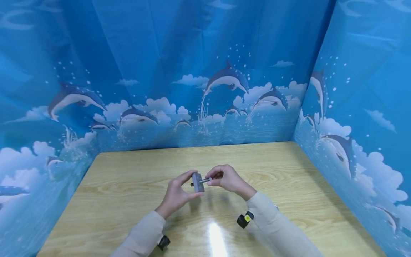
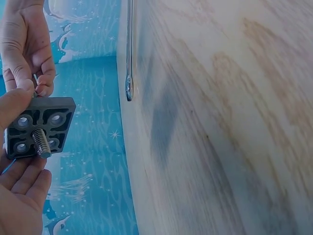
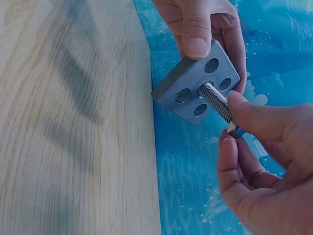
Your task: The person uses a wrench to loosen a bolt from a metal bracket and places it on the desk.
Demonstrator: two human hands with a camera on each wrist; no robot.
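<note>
A square grey plate (image 1: 198, 182) with a hole near each corner is held up over the table by my left hand (image 1: 178, 192), thumb and fingers gripping opposite edges. Through its middle runs a threaded bolt (image 3: 215, 102). My right hand (image 1: 227, 178) pinches the bolt at its head (image 3: 235, 131) between thumb and fingers. In the left wrist view the bolt's threaded tip (image 2: 42, 143) sticks out of the plate's ribbed face. The other face, in the right wrist view, is flat.
A metal wrench (image 2: 129, 78) lies on the wood-grain table (image 1: 128, 178); in the head view the right sleeve mostly hides it. Blue dolphin-print curtains (image 1: 179, 71) stand along the back and sides. Dark wrist devices (image 1: 244, 220) hang below both sleeves.
</note>
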